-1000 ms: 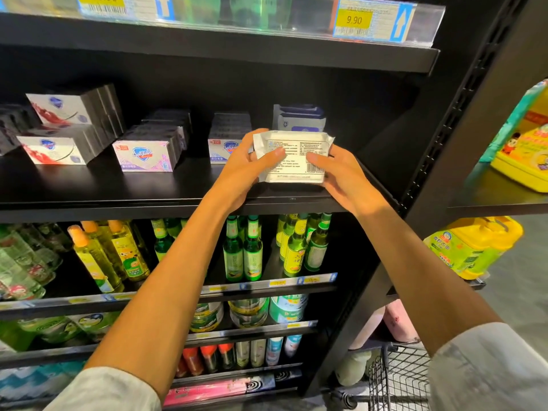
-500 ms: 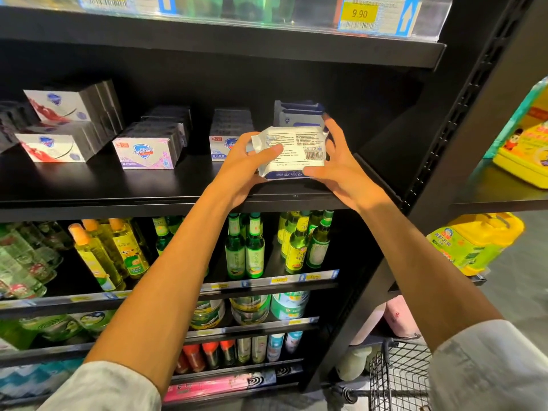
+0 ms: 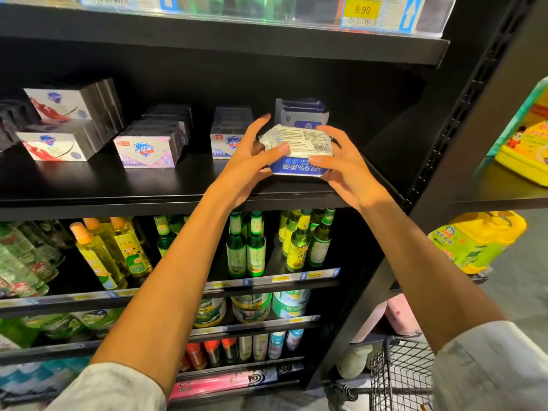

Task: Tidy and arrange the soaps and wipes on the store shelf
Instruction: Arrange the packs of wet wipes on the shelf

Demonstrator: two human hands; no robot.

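A white and blue wipes pack (image 3: 299, 149) sits at the front right of the black shelf (image 3: 118, 191), label side tilted up and its blue front upside down. My left hand (image 3: 247, 161) holds its left end with the thumb on top. My right hand (image 3: 345, 164) grips its right end. Behind it stand more blue wipes packs (image 3: 301, 112). Soap boxes lie in rows to the left: a white and blue row (image 3: 228, 137), a pink row (image 3: 148, 149) and red-printed boxes (image 3: 56, 134) stacked in two layers.
The shelf above carries a 9.90 price tag (image 3: 361, 11). Lower shelves hold green and yellow bottles (image 3: 246, 247) and tins (image 3: 252, 307). A wire basket (image 3: 400, 378) stands at the lower right. Yellow containers (image 3: 477, 238) fill the neighbouring rack.
Both hands tipped the wipes pack forward and set it lower on the shelf; its blue front now faces me where only the white back label showed.
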